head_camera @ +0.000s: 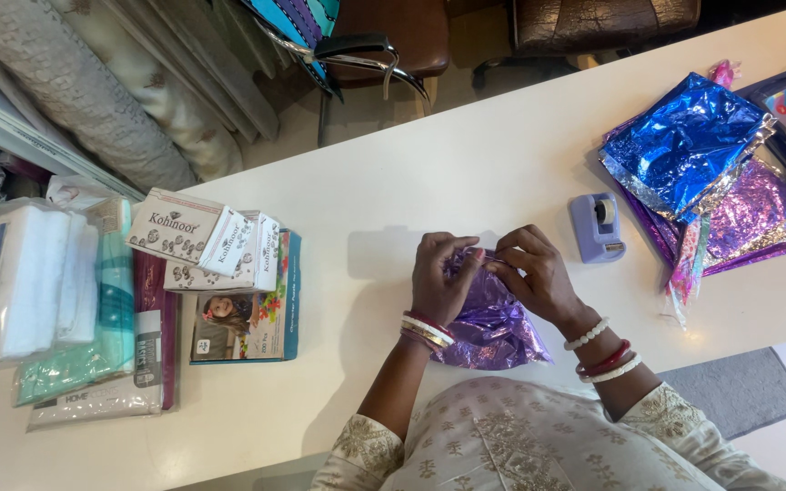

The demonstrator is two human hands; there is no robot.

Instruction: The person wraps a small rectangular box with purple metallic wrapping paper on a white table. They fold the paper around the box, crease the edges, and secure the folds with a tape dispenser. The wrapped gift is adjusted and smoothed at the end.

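Purple foil wrap pinched between both hands' fingers at top.

Our left hand palm down, fingers curled, tips pinched shut at top right of hand. Our right hand just beside it, knuckles up, thumb and forefinger pinched, tips meeting left hand's tips. Both wrists bent inward, hands nearly touching at fingertips. Our left forearm bare, runs down and left from hand; bangles at wrist. Our right forearm runs down and right; bangles at wrist too. Elbows out, sleeves end near elbows. What lies under palms stays hidden from us.
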